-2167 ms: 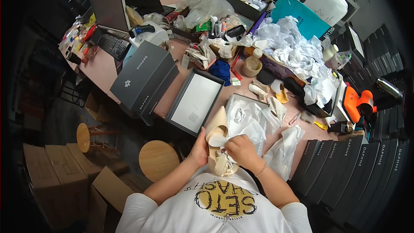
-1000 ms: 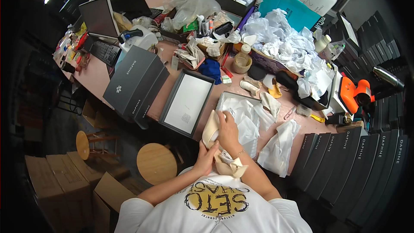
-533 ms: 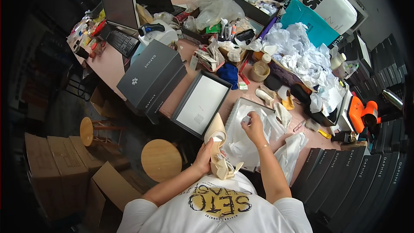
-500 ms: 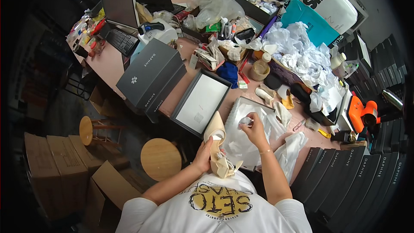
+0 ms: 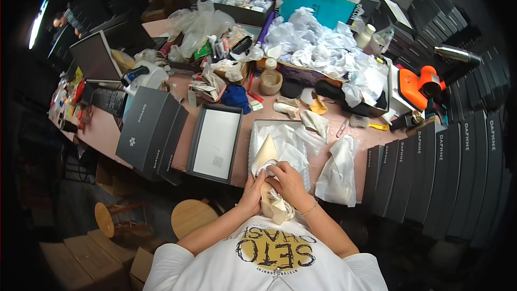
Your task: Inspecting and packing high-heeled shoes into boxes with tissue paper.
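Observation:
A cream pointed-toe shoe [image 5: 265, 153] with a strand of pearls at its heel end lies in my left hand [image 5: 251, 195], toe pointing away from me. My left fingers are wrapped round its side. My right hand [image 5: 290, 184] is at the shoe's opening with its fingers bent and pressed together; what they hold, if anything, is hidden. A little white shows inside the opening. Behind the shoe, white tissue paper [image 5: 291, 143] lines an open box [image 5: 280, 122]. To its left stands an open dark grey shoe box [image 5: 237, 145] with a white bottom.
Closed grey shoe boxes [image 5: 142, 129] stand at the left, and a row of them [image 5: 425, 167] at the right. Crumpled white paper [image 5: 318, 43] fills a bin at the back. A sheet of tissue [image 5: 338, 170], a brush [image 5: 360, 122] and an orange device [image 5: 412, 89] lie on the right.
My right hand has moved from above the tissue-lined box, where it held a small crumpled wad, to the shoe's opening. The view has turned to the right. My left hand still holds the shoe.

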Demonstrator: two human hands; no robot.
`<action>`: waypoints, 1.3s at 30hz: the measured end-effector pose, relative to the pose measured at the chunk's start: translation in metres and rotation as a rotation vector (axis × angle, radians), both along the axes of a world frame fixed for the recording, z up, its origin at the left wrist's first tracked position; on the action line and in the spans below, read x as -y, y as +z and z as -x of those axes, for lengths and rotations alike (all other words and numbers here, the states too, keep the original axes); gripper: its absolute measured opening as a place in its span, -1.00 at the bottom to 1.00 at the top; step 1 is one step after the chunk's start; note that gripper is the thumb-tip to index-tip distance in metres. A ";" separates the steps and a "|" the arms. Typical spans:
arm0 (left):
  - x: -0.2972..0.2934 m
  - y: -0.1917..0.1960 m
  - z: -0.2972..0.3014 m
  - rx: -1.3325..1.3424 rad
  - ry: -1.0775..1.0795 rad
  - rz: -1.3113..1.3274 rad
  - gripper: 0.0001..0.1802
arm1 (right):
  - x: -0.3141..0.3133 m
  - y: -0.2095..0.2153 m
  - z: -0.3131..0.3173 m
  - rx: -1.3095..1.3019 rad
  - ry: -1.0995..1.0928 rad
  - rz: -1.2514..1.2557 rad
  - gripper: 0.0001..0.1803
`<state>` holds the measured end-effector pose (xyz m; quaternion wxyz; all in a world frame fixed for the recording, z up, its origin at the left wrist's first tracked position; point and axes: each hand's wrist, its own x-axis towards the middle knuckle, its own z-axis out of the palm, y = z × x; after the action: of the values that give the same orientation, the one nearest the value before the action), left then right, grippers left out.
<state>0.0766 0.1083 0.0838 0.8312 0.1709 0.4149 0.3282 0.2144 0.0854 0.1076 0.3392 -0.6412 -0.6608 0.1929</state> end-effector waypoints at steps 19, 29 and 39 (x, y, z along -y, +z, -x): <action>0.010 -0.004 -0.037 0.026 -0.324 0.052 -0.47 | 0.010 -0.022 -0.029 -0.462 -0.272 0.174 0.02; 0.020 -0.011 -0.043 -0.048 -0.300 -0.085 -0.47 | 0.013 -0.044 -0.033 -0.291 -0.294 0.102 -0.03; 0.011 0.000 -0.040 0.098 -0.402 0.033 -0.27 | 0.011 0.015 -0.061 -0.782 -0.123 0.289 -0.01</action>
<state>0.1166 0.0972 0.0843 0.9018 0.2207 0.3369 0.1568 0.2753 0.0744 0.1222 0.4818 -0.5988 -0.4089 0.4921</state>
